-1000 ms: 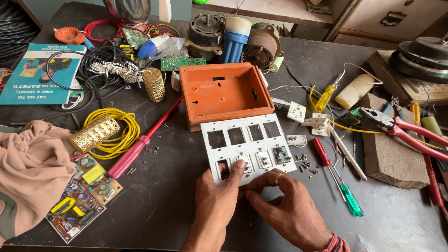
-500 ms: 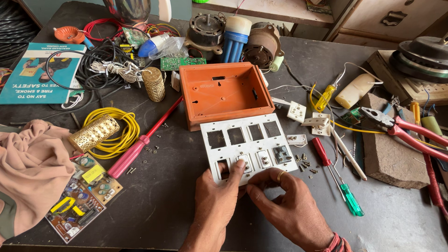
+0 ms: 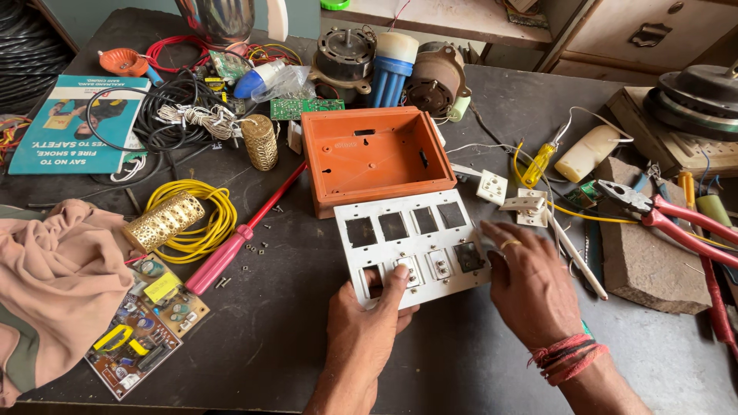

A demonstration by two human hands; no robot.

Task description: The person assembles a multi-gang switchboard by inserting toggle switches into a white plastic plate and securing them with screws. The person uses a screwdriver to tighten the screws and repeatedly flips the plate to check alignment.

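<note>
Left hand (image 3: 367, 332) thumb outstretched; right hand (image 3: 530, 286) palm down, fingers loosely curled.
</note>
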